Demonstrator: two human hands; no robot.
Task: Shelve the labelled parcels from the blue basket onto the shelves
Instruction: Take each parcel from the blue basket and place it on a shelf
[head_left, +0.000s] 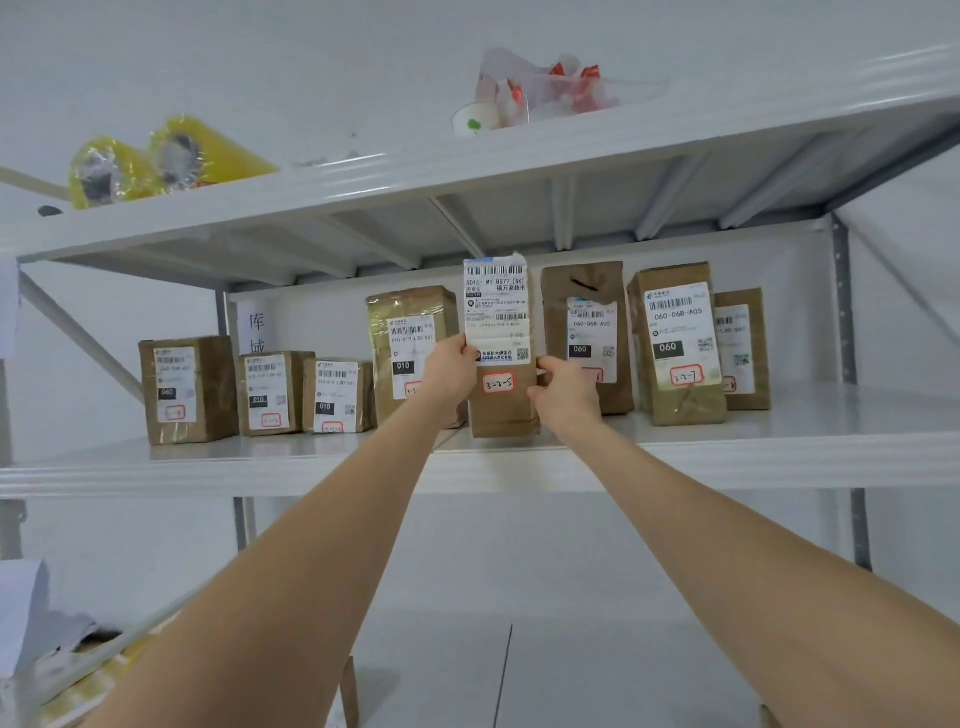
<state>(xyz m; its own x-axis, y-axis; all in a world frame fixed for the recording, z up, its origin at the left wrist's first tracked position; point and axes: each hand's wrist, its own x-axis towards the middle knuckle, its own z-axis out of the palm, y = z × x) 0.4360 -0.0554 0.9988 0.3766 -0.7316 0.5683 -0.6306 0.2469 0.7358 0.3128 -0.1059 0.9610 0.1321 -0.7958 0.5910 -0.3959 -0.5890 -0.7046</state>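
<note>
Low in the frame, two bare forearms reach toward the centre. There the left hand (451, 366) and the right hand (563, 389) each curl round a side edge of the parcel (504, 413), thumbs on its front and fingers hidden behind it. The parcel stands upright at the front of the middle shelf (727, 457), centre of frame, in the gap between a taller parcel (410, 338) on the left and a dented parcel (587, 291) on the right. I cannot tell whether its base sits on the board.

It looks like a small brown-paper block, probably light and fairly stiff. Holding both side edges low down seems a sound grip. Its white label (496, 312) stands loose above the top and would likely bend or tear if pulled.

Farther back, the hands cover the neighbours' red-boxed codes, and the small print is unreadable. The blue basket is out of view, and the clutter at lower left is cut off.
</note>
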